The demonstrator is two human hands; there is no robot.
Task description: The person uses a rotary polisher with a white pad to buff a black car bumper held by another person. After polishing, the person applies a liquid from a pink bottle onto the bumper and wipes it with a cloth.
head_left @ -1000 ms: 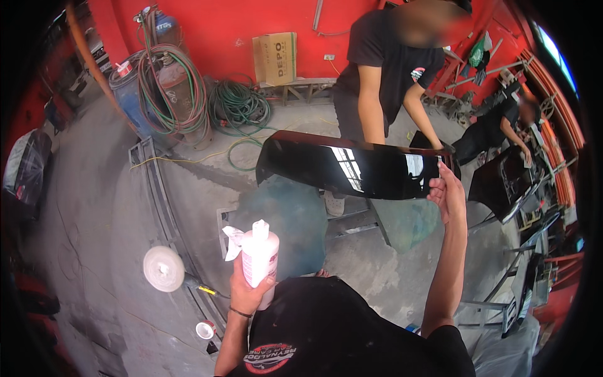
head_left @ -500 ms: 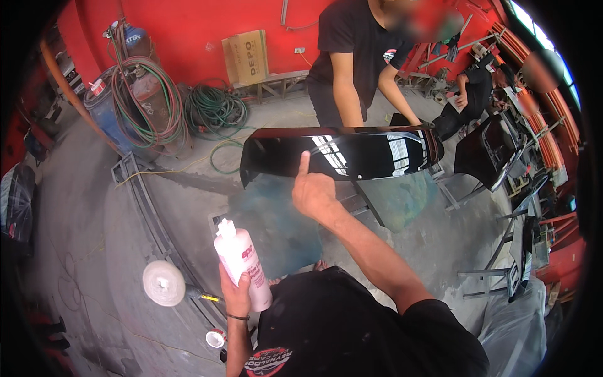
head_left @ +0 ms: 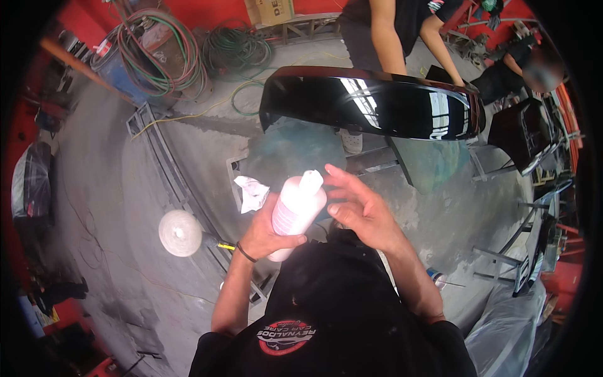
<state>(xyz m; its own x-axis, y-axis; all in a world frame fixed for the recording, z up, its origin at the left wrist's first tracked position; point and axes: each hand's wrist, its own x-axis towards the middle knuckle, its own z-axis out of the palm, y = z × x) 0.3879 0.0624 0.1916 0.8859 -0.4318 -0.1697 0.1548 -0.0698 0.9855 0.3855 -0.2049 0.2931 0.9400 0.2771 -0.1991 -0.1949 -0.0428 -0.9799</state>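
Note:
In front of my torso, my left hand [head_left: 267,226] is wrapped round a pale pink plastic bottle [head_left: 295,217] with a white cap, tilted upward. My right hand [head_left: 361,210] is beside the cap with its fingers spread; whether a fingertip touches the bottle I cannot tell. Just past my left fingers shows a crumpled white piece of paper or cloth [head_left: 252,193]; I cannot tell whether those fingers hold it. Farther off lies a glossy black car panel [head_left: 402,110] with window reflections across it. A co-worker in dark clothes stands behind it, arms reaching down to its far edge.
A polisher with a round white pad [head_left: 180,232] is on the left. Coiled hoses [head_left: 235,53] and a blue drum [head_left: 119,81] stand at the back left. Metal frames, another dark panel [head_left: 524,135] and plastic sheeting [head_left: 509,333] occupy the right. Another person sits at far right.
My right hand has withdrawn from pointing over the black panel and opened beside the bottle. My left hand has brought the bottle rightward and up, in front of my torso. The view has tipped downward.

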